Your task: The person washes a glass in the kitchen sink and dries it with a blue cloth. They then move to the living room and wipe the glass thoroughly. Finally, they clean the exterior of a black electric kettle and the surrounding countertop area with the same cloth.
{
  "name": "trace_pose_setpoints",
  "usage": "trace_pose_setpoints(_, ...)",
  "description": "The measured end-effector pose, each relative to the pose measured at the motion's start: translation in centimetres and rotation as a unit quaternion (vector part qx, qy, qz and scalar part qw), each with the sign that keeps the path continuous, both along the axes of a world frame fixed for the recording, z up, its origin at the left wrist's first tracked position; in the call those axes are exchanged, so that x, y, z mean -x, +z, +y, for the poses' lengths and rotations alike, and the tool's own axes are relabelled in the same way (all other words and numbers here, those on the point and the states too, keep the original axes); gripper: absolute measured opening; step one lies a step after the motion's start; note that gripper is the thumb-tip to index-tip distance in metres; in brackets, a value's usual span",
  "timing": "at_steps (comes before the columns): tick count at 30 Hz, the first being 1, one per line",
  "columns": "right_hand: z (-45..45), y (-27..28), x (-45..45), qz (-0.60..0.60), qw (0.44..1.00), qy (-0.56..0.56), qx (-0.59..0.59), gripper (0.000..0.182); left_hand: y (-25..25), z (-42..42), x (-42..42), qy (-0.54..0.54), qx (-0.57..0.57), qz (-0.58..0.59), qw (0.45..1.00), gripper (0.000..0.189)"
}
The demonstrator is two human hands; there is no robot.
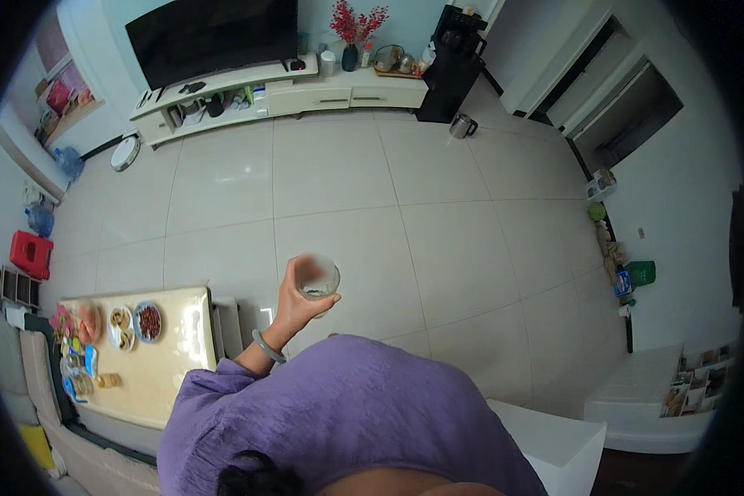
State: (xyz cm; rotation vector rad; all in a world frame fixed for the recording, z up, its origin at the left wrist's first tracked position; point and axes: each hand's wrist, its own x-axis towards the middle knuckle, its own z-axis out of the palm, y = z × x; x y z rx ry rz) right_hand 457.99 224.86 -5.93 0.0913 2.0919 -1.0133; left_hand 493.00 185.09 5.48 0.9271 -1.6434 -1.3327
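Note:
My left hand [297, 301] is closed around a clear drinking glass [323, 284], its fingers on the left side and the thumb along the near side. The glass is held over the tiled floor, in front of my body. A blurred patch covers part of its mouth, so what is inside cannot be told. A pale bangle circles my left wrist, and I wear a purple garment. My right hand is out of view.
At left stands a table [180, 366] with a bowl of reddish-brown food [149, 322], a plate of food [121, 328] and jars. A sofa [40, 372] lies beyond it. A metal jug [462, 126] stands on the floor near a black cabinet [449, 84]. A white surface [552, 434] is at lower right.

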Motion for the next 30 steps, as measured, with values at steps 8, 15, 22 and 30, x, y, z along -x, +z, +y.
trace_pose_setpoints(8, -12.3, -7.0, 11.8, -0.014, 0.988, 0.123, -0.089, 0.032, -1.1, -12.9, 11.2, -0.006, -0.001, -0.042, 0.999, 0.073)
trace_pose_setpoints(15, -26.0, -10.5, 23.3, -0.002, 0.939, 0.302, -0.161, 0.03, -0.5, -25.2, 20.7, 0.03, 0.022, -0.031, 0.999, 0.077)
trace_pose_setpoints(22, -43.9, -8.0, 34.2, -0.009, 0.979, 0.181, -0.093, 0.025, -1.9, -35.4, 25.4, 0.139, -0.005, -0.012, 0.99, 0.074)
trace_pose_setpoints(30, -59.2, -10.7, 39.0, 0.064, 0.973, 0.216, -0.055, 0.04, -3.0, -53.1, 28.5, 0.171, -0.011, 0.006, 0.985, 0.074)
